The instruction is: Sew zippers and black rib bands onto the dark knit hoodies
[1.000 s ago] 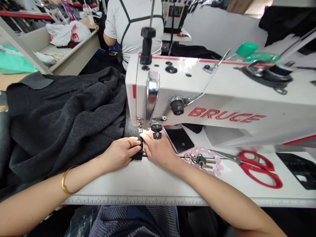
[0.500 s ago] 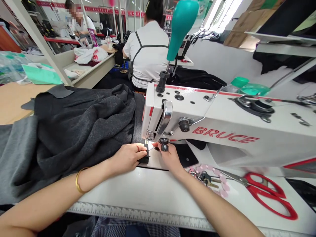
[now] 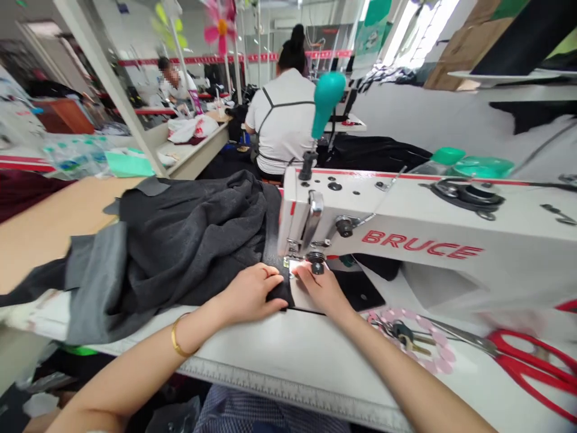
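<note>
A dark grey garment (image 3: 198, 222) lies bunched to the left of the white sewing machine (image 3: 419, 240), its right edge at the needle area. My left hand (image 3: 255, 293) rests on that edge, fingers laid over the cloth and thumb stretched apart. My right hand (image 3: 327, 291) is at the pale needle plate (image 3: 301, 297), just right of the presser foot (image 3: 287, 262). Its thumb and forefinger look pinched together; a black knob (image 3: 318, 268) covers part of the fingers, and anything between them is too small to make out.
Red-handled scissors (image 3: 518, 355) and keys on a pink beaded ring (image 3: 439, 352) lie at right. A teal-handled screwdriver (image 3: 328, 102) stands on the machine head. A ruler strip (image 3: 252, 385) runs along the table's front edge. Another person (image 3: 286, 120) sits ahead, facing away.
The view has shifted, so everything sits further right and more of the left side shows. My left thumb has spread away from the fingers, and the garment's edge lies flatter. My right hand stays by the needle.
</note>
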`<state>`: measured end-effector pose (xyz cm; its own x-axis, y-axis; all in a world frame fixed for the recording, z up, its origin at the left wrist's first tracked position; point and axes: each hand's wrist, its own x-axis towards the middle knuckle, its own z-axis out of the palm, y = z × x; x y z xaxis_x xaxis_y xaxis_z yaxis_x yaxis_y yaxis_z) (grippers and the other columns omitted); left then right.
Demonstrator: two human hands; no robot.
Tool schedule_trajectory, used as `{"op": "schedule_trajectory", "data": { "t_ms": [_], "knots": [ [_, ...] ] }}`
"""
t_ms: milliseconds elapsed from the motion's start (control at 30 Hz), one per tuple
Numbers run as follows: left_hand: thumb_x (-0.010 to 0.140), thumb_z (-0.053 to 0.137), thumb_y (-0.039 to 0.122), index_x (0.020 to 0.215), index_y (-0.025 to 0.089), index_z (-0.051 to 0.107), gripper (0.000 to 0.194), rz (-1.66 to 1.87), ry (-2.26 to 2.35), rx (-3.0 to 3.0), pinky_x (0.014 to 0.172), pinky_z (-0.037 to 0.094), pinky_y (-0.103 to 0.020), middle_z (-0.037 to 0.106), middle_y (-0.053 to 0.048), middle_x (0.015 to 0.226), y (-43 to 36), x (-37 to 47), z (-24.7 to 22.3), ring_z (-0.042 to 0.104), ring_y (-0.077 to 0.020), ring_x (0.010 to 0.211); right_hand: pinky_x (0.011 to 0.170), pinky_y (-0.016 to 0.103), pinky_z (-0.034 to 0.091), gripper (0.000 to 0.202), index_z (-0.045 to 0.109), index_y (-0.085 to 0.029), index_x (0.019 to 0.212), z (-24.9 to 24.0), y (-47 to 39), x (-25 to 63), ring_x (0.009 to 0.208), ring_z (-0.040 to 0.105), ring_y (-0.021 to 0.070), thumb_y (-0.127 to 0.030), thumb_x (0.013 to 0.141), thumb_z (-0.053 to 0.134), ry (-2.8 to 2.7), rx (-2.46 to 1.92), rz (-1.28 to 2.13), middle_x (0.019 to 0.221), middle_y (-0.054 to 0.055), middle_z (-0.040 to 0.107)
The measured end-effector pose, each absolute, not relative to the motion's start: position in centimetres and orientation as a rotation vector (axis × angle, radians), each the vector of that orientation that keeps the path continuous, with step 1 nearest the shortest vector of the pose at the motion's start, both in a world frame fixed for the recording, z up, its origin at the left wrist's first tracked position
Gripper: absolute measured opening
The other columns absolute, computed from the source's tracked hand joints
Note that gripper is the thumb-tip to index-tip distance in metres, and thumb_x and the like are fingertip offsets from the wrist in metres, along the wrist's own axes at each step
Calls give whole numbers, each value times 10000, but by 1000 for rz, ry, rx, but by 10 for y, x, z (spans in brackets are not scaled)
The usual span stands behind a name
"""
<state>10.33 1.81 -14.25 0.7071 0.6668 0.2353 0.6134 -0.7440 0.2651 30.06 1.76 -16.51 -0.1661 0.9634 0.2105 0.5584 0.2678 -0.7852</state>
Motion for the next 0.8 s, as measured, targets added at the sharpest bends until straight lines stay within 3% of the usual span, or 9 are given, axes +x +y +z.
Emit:
{"op": "schedule_trajectory", "data": {
  "t_ms": [200, 333, 433, 600, 800],
  "knots": [
    [777, 476, 288, 954, 154, 587, 249, 305, 1189, 2837, 769, 466, -295, 582, -67, 920, 19, 113, -138, 531, -180, 862, 722, 331, 428, 454, 653, -170, 852, -166, 18, 297, 802, 570, 221, -437, 872, 287, -2052, -1454, 518, 847, 91, 638],
    [762, 485, 321, 848, 120, 603, 249, 250, 1235, 2880, 678, 465, -346, 574, -100, 824, 24, 125, -136, 528, -223, 785, 744, 340, 432, 397, 655, -182, 892, -168, 18, 297, 843, 575, 224, -379, 870, 311, -2077, -1432, 492, 894, 92, 645],
    [732, 527, 375, 850, 132, 603, 280, 231, 1220, 2943, 680, 451, -390, 571, -104, 832, 28, 131, -132, 516, -261, 819, 744, 347, 438, 364, 643, -190, 923, -170, 19, 298, 852, 575, 224, -346, 858, 322, -2067, -1423, 502, 900, 84, 643],
    [779, 501, 382, 937, 162, 557, 276, 205, 1336, 2932, 631, 449, -374, 569, -88, 857, 33, 136, -135, 524, -246, 790, 718, 337, 441, 310, 613, -194, 924, -169, 21, 297, 818, 581, 209, -302, 850, 332, -2055, -1425, 464, 868, 66, 635],
    [769, 522, 197, 868, 152, 549, 112, 221, 1304, 2867, 675, 451, -327, 575, -84, 890, 28, 132, -146, 532, -216, 803, 627, 268, 403, 178, 570, -156, 840, -160, 6, 289, 707, 558, 170, -240, 835, 413, -2040, -1504, 394, 786, 51, 612]
  ]
}}
